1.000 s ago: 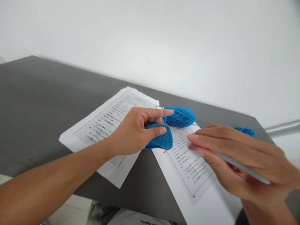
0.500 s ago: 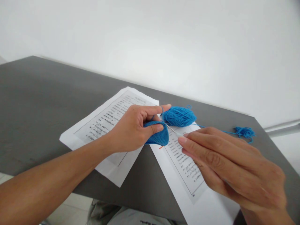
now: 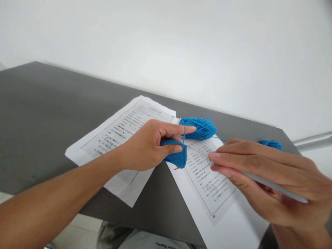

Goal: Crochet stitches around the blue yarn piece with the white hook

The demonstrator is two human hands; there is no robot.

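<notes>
My left hand pinches a small blue crocheted piece between thumb and fingers, with blue yarn looped over its outstretched forefinger. My right hand grips a pale crochet hook whose thin metal tip reaches toward the crocheted piece. A ball of blue yarn lies just behind the left hand on the grey table. A strand runs from it to a small blue yarn clump at the right, partly hidden by my right hand.
Two printed paper sheets lie under my hands: one at the left, one at the right hanging over the table's near edge. A white wall stands behind the table. A pale rail shows at the far right.
My right hand drew back to the right from the crocheted piece, so the hook's handle shows again. My left forefinger with the yarn loop dropped slightly.
</notes>
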